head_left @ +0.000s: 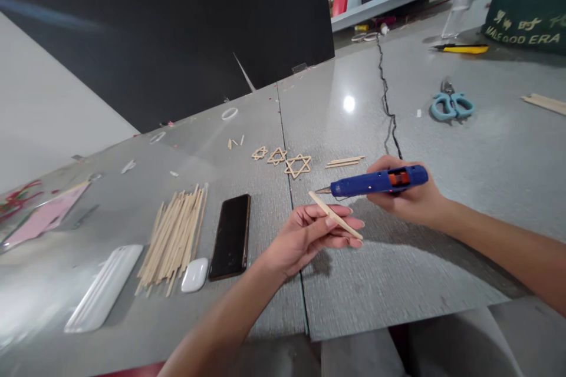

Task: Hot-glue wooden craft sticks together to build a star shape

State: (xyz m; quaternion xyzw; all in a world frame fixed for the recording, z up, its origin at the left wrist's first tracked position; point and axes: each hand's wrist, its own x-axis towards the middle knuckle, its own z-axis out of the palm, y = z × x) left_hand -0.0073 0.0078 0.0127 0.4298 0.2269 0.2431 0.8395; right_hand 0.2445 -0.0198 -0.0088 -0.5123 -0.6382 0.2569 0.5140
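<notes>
Between the thumb and fingers of my left hand (316,230) is a thin wooden stick (333,215), tilted with its upper end to the left. My right hand (409,203) grips a blue hot glue gun (365,182), whose metal nozzle points left and sits close to the stick's upper end; whether they touch I cannot tell. Beyond my hands lie three wooden six-pointed stars, the largest star (298,165) nearest, then a middle star (276,156) and a small star (259,154). A few loose sticks (345,162) rest just behind the glue gun.
To the left are a pile of wooden sticks (172,238), a black phone (230,237), a white earbud case (195,275) and a white packet (104,288). Blue-handled scissors (451,105), a yellow cutter (464,48) and a black cord (385,94) lie rightward. A black panel (177,23) stands behind.
</notes>
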